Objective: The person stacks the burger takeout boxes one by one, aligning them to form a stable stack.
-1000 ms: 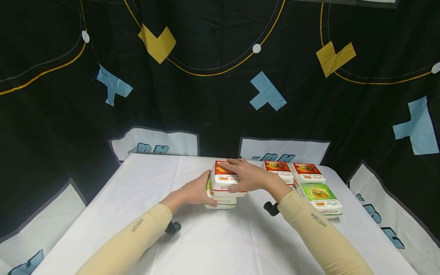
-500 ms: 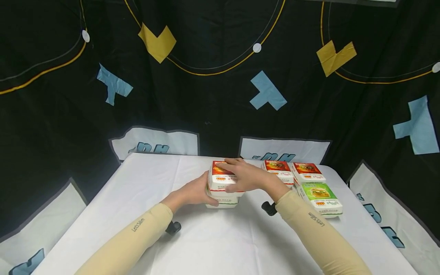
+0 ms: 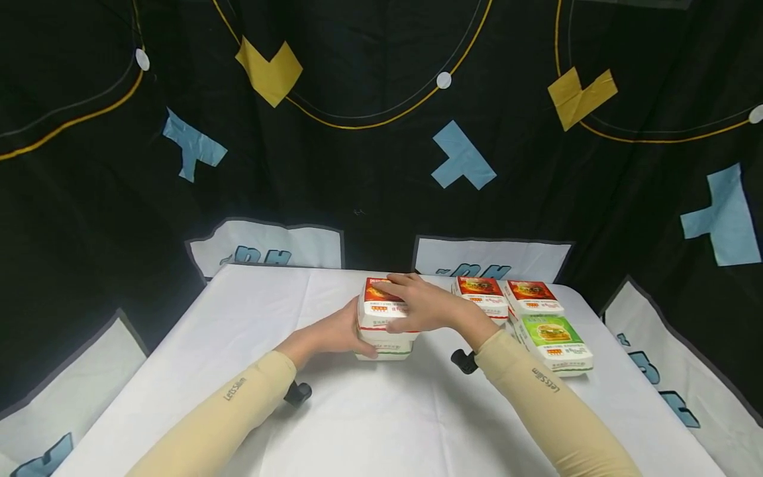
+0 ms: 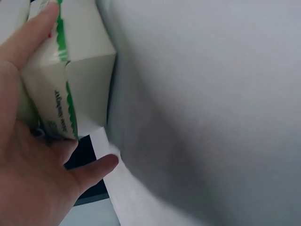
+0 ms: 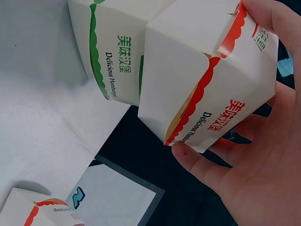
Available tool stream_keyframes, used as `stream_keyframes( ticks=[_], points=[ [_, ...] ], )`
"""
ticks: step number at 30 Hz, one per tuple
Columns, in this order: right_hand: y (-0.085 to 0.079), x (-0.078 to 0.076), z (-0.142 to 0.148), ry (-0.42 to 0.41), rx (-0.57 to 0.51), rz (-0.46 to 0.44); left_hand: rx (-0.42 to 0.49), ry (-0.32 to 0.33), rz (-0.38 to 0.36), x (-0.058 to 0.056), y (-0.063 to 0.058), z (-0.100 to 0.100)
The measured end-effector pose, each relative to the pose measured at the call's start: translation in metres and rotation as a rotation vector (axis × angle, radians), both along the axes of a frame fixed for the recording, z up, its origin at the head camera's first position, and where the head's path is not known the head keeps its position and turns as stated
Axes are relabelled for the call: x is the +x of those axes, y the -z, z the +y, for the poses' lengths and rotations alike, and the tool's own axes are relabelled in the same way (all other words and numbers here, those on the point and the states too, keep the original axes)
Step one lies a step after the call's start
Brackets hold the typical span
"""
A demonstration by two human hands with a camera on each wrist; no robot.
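Note:
A white hamburger box with a red printed lid point(image 3: 384, 309) sits on or just over a green-trimmed hamburger box point(image 3: 384, 350) near the table's middle. My right hand point(image 3: 428, 305) grips the red box from its right side, fingers over the lid and thumb at the front. In the right wrist view, the red box point(image 5: 202, 89) stands tilted beside the green box point(image 5: 117, 56). My left hand point(image 3: 334, 331) holds the left side of the green box point(image 4: 87, 80), thumb across its front. Its other fingers are partly hidden behind.
To the right on the white table point(image 3: 357, 424) stand a red-lidded box point(image 3: 481, 289), a second red-lidded box point(image 3: 534, 291) and a green-lidded box point(image 3: 553, 334) in front. A black curtain point(image 3: 357, 185) hangs behind the table's far edge.
The red box has shifted slightly left with my right hand and lines up more closely over the green box. My left hand has stayed nearly in place.

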State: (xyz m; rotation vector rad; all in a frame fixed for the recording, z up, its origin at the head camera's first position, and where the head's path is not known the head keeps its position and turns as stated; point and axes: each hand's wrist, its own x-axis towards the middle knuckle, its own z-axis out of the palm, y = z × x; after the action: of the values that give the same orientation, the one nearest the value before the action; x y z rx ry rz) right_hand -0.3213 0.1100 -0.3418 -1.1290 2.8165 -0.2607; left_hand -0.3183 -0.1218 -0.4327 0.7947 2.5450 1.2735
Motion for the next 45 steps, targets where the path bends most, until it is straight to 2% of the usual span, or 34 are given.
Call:
stream_keyframes(
  ticks=[2, 5, 14, 28, 45],
  points=[
    [-0.0002, 0.0003, -0.0005, 0.002, -0.001, -0.005, 0.025, 0.026, -0.024, -0.0015, -0.0013, -0.0016],
    [-0.0008, 0.0001, -0.001, -0.001, -0.001, -0.001, 0.021, 0.029, -0.042, -0.0033, -0.0023, -0.004],
    [-0.003, -0.0003, -0.0037, 0.0, 0.007, 0.006, -0.029, -0.077, -0.018, -0.0041, 0.0008, -0.0063],
    [-0.0022, -0.0018, -0.0067, -0.034, 0.003, 0.01, 0.007, -0.069, -0.011, -0.0027, 0.0019, -0.007],
    [0.0009, -0.0003, -0.0081, -0.007, -0.012, -0.035, -0.024, -0.061, -0.038, -0.0066, 0.0026, -0.0085]
  ],
)
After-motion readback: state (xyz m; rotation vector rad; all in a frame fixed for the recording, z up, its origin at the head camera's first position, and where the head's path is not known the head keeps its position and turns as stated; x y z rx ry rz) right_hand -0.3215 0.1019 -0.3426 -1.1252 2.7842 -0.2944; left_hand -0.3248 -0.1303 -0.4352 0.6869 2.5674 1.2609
